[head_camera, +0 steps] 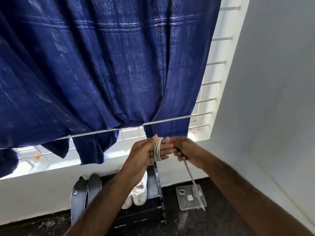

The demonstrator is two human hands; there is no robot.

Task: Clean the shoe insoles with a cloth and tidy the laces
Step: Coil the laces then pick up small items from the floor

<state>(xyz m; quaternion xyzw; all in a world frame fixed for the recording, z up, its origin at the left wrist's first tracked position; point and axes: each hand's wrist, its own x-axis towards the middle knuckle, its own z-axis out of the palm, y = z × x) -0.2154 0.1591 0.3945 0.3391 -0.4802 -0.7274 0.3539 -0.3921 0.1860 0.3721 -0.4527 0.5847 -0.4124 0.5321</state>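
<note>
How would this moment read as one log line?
step: winding lace | left hand: wrapped | right hand: pinching lace | insoles: leaning on wall

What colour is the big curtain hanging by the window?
The curtain is dark blue with faint pale stripes across it, seen in the head view.

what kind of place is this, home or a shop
Most likely a room in a home: a blue curtain hangs over a barred window, and white shoes and dark insoles sit by the wall on a dark floor.
</note>
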